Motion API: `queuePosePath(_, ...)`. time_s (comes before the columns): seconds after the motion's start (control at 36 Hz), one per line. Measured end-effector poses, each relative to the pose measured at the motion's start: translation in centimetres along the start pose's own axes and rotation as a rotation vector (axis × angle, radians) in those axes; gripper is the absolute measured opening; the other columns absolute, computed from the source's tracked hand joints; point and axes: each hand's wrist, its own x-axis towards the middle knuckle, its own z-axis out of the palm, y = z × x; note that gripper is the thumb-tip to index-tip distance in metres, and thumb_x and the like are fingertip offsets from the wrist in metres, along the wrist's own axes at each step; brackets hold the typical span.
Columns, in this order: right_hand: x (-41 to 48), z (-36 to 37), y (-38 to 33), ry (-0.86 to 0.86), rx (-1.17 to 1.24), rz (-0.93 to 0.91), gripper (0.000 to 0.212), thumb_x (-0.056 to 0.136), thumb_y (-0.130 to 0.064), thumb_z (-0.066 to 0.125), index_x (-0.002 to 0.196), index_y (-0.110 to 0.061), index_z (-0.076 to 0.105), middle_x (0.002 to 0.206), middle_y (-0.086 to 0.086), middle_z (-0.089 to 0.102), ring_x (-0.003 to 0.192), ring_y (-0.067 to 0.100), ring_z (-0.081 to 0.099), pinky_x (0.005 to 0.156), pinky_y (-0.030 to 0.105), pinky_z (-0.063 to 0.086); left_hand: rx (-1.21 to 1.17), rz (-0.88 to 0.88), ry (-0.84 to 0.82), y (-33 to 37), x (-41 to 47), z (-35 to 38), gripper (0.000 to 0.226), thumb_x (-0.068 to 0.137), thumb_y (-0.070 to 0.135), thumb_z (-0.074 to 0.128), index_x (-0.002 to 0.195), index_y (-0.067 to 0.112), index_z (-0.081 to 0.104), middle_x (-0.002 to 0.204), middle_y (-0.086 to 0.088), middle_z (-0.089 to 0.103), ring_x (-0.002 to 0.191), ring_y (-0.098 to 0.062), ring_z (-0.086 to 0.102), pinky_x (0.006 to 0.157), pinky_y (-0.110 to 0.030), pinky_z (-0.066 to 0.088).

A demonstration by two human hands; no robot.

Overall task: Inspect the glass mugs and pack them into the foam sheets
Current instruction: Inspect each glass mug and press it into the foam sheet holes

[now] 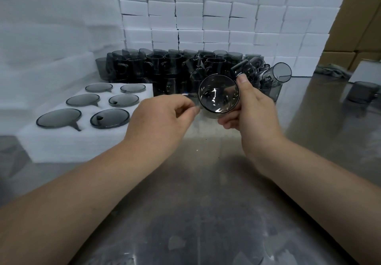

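One smoky-grey glass mug [219, 94], glare-streaked

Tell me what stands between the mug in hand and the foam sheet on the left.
Only the left hand, pinching the edge of the held mug, lies between it and the foam sheet. The real block is there: all six visible pockets already hold packed mugs.

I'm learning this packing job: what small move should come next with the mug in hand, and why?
Probably turn the mug a little with the left hand, which pinches at its edge, while the right hand grips it end-on to the camera, so inspection seems unfinished. All six visible holes in the foam sheet are already filled.
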Motion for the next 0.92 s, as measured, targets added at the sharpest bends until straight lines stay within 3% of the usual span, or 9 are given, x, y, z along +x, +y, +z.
queuePosePath(0.11, -0.2, 0.1, -0.1, 0.006, 0.009, -0.004, 0.038, 0.09, -0.046, 0.049, 0.065, -0.022, 0.063, 0.055, 0.008, 0.061, 0.042, 0.018, 0.057, 0.04, 0.019, 0.041, -0.005, 0.039, 0.017, -0.1, -0.2, -0.1, 0.033, 0.09, 0.04, 0.047, 0.077, 0.017, 0.066, 0.065, -0.001, 0.061, 0.057, -0.011, 0.053, 0.062, -0.034, 0.047)
queuePosePath(0.19, -0.4, 0.3, -0.1, -0.006, 0.001, -0.011, 0.036, 0.09, -0.046, 0.049, 0.068, -0.02, 0.061, 0.053, 0.01, 0.058, 0.041, 0.018, 0.057, 0.041, 0.019, 0.041, -0.07, 0.084, 0.013, 0.1, 0.1, -0.1, 0.019, 0.09, 0.027, 0.05, 0.103, 0.021, 0.063, 0.089, 0.007, 0.06, 0.079, -0.004, 0.05, 0.07, -0.011, 0.038)
queuePosePath(0.28, -0.5, 0.3, -0.2, -0.009, 0.009, -0.011, 0.036, 0.092, -0.044, 0.048, 0.07, -0.017, 0.06, 0.051, 0.01, 0.057, 0.04, 0.018, 0.056, 0.04, 0.019, 0.04, -0.14, 0.061, -0.125, 0.0, 0.0, 0.2, 0.043, 0.079, 0.02, 0.062, 0.119, 0.029, 0.048, 0.112, 0.011, 0.054, 0.091, 0.001, 0.051, 0.076, -0.01, 0.039)
queuePosePath(0.39, -0.7, 0.4, -0.4, -0.036, 0.012, 0.015, 0.038, 0.093, -0.042, 0.047, 0.071, -0.015, 0.06, 0.052, 0.011, 0.057, 0.037, 0.015, 0.053, 0.039, 0.019, 0.04, -0.137, 0.069, -0.21, 0.0, -0.4, 0.8, 0.061, 0.064, 0.04, 0.067, 0.116, 0.045, 0.037, 0.112, 0.023, 0.049, 0.1, 0.012, 0.046, 0.081, 0.005, 0.027)
queuePosePath(0.47, -0.8, 0.5, -0.4, -0.072, 0.028, 0.064, 0.042, 0.094, -0.041, 0.044, 0.07, -0.011, 0.059, 0.044, 0.005, 0.054, 0.034, 0.014, 0.05, 0.037, 0.017, 0.039, -0.21, 0.07, -0.162, -0.1, -0.3, 0.9, 0.052, 0.063, 0.045, 0.069, 0.101, 0.053, 0.035, 0.106, 0.025, 0.053, 0.101, 0.012, 0.049, 0.083, 0.0, 0.033)
queuePosePath(0.61, -0.7, 0.4, -0.3, -0.093, 0.047, 0.098, 0.051, 0.097, -0.046, 0.033, 0.071, -0.011, 0.059, 0.043, 0.003, 0.057, 0.036, 0.015, 0.053, 0.036, 0.018, 0.04, -0.249, 0.049, -0.159, -0.4, -0.4, 1.1, 0.039, 0.071, 0.043, 0.07, 0.096, 0.049, 0.041, 0.104, 0.021, 0.058, 0.097, 0.008, 0.053, 0.085, -0.013, 0.04)
queuePosePath(0.72, -0.4, 0.4, 0.0, -0.112, 0.045, 0.132, 0.055, 0.097, -0.048, 0.028, 0.076, -0.008, 0.061, 0.046, 0.004, 0.058, 0.037, 0.017, 0.054, 0.036, 0.018, 0.04, -0.345, -0.037, -0.169, -0.4, -0.3, 0.8, 0.02, 0.078, 0.053, 0.06, 0.09, 0.041, 0.049, 0.091, 0.021, 0.061, 0.084, 0.012, 0.055, 0.07, -0.012, 0.043)
queuePosePath(0.81, -0.4, 0.5, -0.1, -0.118, 0.032, 0.151, 0.048, 0.097, -0.043, 0.032, 0.076, -0.009, 0.059, 0.044, 0.002, 0.055, 0.036, 0.017, 0.053, 0.036, 0.017, 0.038, -0.404, -0.109, -0.167, -0.2, -0.2, 0.7, 0.048, 0.059, 0.074, 0.041, 0.084, 0.034, 0.052, 0.079, 0.018, 0.061, 0.076, 0.01, 0.056, 0.055, -0.011, 0.039)
queuePosePath(0.92, -0.6, 0.6, -0.1, -0.128, 0.035, 0.16, 0.037, 0.097, -0.036, 0.04, 0.073, -0.01, 0.055, 0.044, 0.001, 0.053, 0.036, 0.016, 0.052, 0.036, 0.017, 0.037, -0.485, -0.214, -0.174, -0.5, 0.0, 1.0, 0.046, 0.073, 0.069, 0.04, 0.085, 0.029, 0.058, 0.08, 0.012, 0.064, 0.072, -0.003, 0.064, 0.077, -0.027, 0.048)
